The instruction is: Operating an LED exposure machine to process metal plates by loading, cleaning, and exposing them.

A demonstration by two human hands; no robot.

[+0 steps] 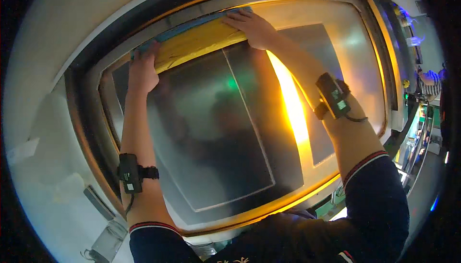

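A long, crinkled yellow bundle (199,44) with a blue strip (180,30) along its far edge lies across the far side of a flat, shiny metal sheet (201,133). My left hand (143,68) grips its left end, fingers over the top and the thumb side against the yellow. At the right end my right hand (253,29) holds it, fingers laid across the upper edge. Whether it is a folded cloth or a wrapped bar, I cannot tell. Both palms' undersides are hidden.
A raised frame (379,71) with rounded corners surrounds the sheet. Pale lines mark a rectangle on the metal, and bright yellow light glares on its right. Small black devices are strapped to my left forearm (130,173) and right forearm (333,95). Equipment and another person's striped sleeve (430,88) appear far right.
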